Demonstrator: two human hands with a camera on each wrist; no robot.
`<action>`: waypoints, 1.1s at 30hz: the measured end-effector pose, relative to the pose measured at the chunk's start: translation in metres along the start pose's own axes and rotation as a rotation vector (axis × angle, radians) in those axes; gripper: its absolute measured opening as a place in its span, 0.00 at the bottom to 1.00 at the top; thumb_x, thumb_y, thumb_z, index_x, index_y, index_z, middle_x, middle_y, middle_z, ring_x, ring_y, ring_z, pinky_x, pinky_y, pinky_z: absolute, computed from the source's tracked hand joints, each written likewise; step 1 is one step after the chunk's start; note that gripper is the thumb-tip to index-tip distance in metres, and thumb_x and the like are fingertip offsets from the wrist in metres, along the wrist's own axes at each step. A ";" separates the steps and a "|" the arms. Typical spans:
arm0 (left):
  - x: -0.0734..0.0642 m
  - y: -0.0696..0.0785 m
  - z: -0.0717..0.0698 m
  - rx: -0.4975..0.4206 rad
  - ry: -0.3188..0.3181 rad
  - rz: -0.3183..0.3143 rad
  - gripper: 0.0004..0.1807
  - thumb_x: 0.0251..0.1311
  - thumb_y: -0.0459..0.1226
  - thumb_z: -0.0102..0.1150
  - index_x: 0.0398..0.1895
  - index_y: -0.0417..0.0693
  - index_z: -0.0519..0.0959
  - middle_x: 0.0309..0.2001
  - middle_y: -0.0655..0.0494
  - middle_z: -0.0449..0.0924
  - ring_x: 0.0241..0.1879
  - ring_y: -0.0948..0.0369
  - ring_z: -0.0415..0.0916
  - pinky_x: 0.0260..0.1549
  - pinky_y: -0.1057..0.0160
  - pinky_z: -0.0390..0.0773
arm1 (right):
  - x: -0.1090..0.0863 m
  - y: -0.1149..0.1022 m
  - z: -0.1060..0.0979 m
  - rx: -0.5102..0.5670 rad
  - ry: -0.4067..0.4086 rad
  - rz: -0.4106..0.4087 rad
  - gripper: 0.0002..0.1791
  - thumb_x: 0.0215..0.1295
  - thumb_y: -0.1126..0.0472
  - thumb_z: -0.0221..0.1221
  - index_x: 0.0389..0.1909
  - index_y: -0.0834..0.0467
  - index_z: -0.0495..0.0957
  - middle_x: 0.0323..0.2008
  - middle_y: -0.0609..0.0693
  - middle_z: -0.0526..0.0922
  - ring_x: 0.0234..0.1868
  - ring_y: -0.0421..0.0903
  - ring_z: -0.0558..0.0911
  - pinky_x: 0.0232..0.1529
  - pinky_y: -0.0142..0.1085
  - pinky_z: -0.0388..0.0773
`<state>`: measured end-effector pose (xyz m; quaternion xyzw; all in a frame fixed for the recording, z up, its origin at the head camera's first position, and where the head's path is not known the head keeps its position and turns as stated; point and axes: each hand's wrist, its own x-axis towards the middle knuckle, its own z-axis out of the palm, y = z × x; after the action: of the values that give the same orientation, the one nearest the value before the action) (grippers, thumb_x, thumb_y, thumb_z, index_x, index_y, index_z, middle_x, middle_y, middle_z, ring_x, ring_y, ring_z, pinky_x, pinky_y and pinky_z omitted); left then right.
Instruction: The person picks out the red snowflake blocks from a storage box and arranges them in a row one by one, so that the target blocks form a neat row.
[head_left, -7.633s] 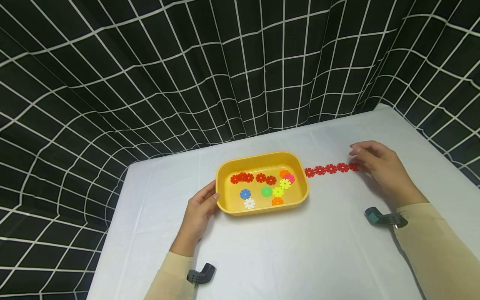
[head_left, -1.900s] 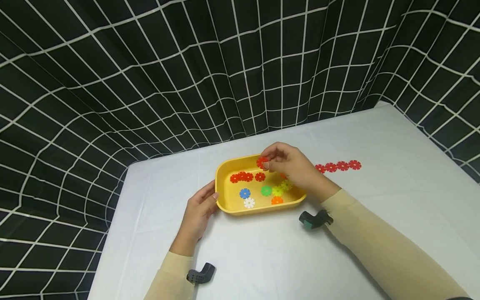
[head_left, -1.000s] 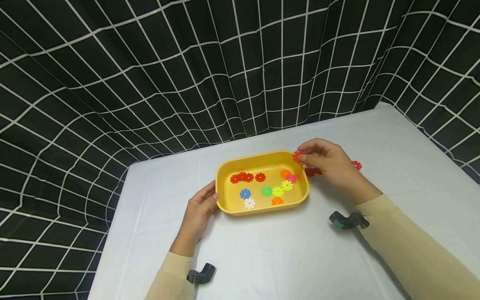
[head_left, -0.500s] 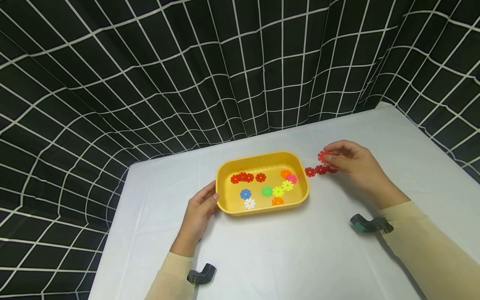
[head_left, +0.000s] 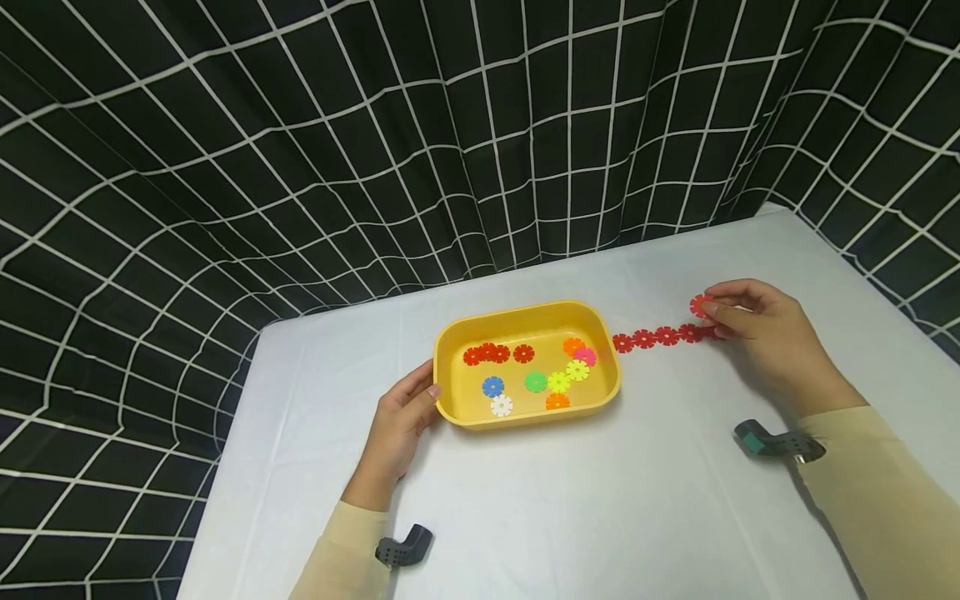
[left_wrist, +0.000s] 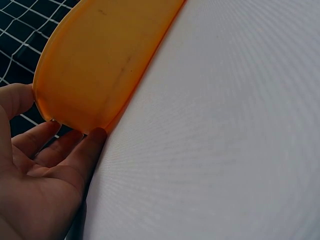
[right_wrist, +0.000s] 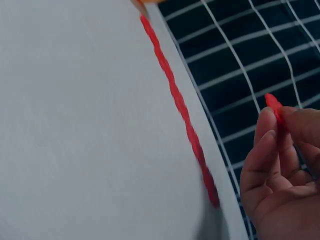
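My left hand [head_left: 401, 421] holds the left end of a yellow plastic tray [head_left: 517, 423], thumb at the rim and fingers against the outer wall, as the left wrist view also shows. Thumb and fingertips of my right hand [head_left: 772, 337] pinch a red snowflake disc [head_left: 701, 306], a flat round piece with a notched edge. It is raised above the right end of a row of red snowflake discs [head_left: 666, 336] on the table. In the right wrist view the held disc appears edge-on and apart from the row; in the head view my fingers partly cover the row's last disc.
Inside the tray lie several red discs [head_left: 523, 353], a blue disc [head_left: 492, 387], a white disc [head_left: 502, 406], a green disc [head_left: 536, 382], plus yellow, orange and pink ones. White cloth covers the table [head_left: 562, 517]. A black gridded curtain [head_left: 480, 150] hangs behind.
My right hand has taken a red snowflake disc out of the tray and carried it rightward along the row to its far end. My left hand stays on the tray.
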<state>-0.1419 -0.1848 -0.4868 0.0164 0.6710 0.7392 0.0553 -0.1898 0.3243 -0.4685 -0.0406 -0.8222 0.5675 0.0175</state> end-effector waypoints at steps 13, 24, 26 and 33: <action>0.001 -0.003 0.000 0.008 -0.001 0.008 0.28 0.79 0.32 0.60 0.79 0.36 0.71 0.75 0.40 0.73 0.71 0.45 0.75 0.62 0.56 0.82 | 0.002 0.026 -0.028 -0.139 0.093 0.151 0.32 0.82 0.41 0.59 0.73 0.60 0.74 0.59 0.52 0.81 0.50 0.32 0.82 0.46 0.16 0.78; 0.000 -0.002 0.000 0.014 0.008 -0.005 0.28 0.79 0.33 0.61 0.78 0.39 0.73 0.74 0.44 0.74 0.71 0.48 0.75 0.63 0.56 0.81 | 0.002 0.031 -0.037 -0.325 0.064 0.141 0.28 0.85 0.45 0.56 0.67 0.65 0.77 0.60 0.66 0.79 0.56 0.58 0.75 0.36 0.15 0.74; 0.000 -0.002 -0.001 0.012 0.009 -0.009 0.28 0.79 0.33 0.62 0.78 0.40 0.73 0.74 0.44 0.75 0.71 0.49 0.76 0.63 0.56 0.81 | 0.002 0.031 -0.038 -0.334 0.050 0.145 0.27 0.85 0.46 0.57 0.66 0.66 0.77 0.59 0.67 0.80 0.56 0.61 0.76 0.35 0.17 0.76; 0.001 0.000 0.000 0.019 0.001 -0.005 0.28 0.79 0.33 0.61 0.79 0.38 0.72 0.75 0.43 0.74 0.71 0.47 0.75 0.63 0.56 0.82 | 0.004 0.029 -0.038 -0.412 0.037 0.154 0.25 0.84 0.50 0.58 0.66 0.67 0.77 0.58 0.69 0.76 0.61 0.72 0.69 0.48 0.53 0.77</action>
<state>-0.1427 -0.1846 -0.4869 0.0149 0.6779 0.7328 0.0569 -0.1893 0.3703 -0.4818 -0.1163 -0.9148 0.3862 -0.0194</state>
